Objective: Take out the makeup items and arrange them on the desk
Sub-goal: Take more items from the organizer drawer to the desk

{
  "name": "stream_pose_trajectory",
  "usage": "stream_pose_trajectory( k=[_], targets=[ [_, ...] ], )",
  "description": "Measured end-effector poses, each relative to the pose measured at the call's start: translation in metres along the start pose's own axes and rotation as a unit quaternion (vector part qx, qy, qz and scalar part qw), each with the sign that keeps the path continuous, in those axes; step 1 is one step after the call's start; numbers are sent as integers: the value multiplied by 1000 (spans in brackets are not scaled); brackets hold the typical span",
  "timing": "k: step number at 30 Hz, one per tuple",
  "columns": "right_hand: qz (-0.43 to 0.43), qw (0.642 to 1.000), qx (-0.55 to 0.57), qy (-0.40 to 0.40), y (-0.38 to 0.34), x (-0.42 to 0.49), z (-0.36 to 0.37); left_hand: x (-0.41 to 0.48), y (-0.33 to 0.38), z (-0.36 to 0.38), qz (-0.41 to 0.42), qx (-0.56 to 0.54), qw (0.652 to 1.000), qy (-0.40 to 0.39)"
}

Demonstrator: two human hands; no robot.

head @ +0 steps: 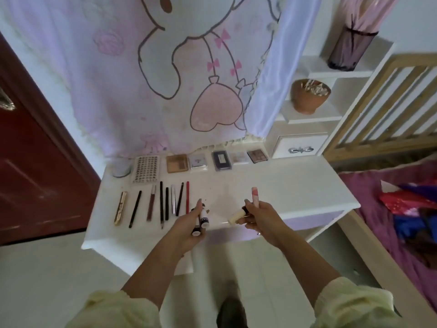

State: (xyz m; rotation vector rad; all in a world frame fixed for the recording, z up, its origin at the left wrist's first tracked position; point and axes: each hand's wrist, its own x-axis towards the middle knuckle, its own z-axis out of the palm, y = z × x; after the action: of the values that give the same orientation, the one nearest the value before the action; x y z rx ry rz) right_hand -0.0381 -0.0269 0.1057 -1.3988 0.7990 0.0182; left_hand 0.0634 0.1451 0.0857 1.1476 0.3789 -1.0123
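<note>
While the right hand (pixel 262 217) grips two sticks (pixel 255 197), the fingers (pixel 199 205) of the left hand (pixel 189 224) hold two tubes (pixel 203 221) just beside the red pencil (pixel 187 197), lying the same way.

A white worktop (pixel 295 185) stands against a pink cartoon cloth (pixel 113 91) hung behind it. A dark red door (pixel 35 162) is to the left, white shelves (pixel 314 118) and a wooden railing (pixel 390 102) to the right, beside a purple-covered bed (pixel 369 209). The floor (pixel 47 268) is pale.
</note>
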Motion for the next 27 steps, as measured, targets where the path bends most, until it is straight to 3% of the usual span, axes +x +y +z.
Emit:
stream_pose_trajectory(
  k=[5,9,13,15,22,27],
  targets=[
    [19,997,-66,-39,-34,85,-13,67,36,18,-6,-39,999,12],
    [23,990,-122,-69,-58,144,-25,110,66,37,58,52,994,76],
    [-30,970,-234,-58,-71,199,-23,139,84,45,205,258,925,191],
    [-47,959,-272,-67,-69,212,-16,145,87,46,243,319,893,202],
    [-130,923,-331,-147,-66,247,11,184,97,39,241,446,833,221],
    [-139,883,-413,-173,-63,260,21,200,99,32,234,519,794,215]
  ],
)
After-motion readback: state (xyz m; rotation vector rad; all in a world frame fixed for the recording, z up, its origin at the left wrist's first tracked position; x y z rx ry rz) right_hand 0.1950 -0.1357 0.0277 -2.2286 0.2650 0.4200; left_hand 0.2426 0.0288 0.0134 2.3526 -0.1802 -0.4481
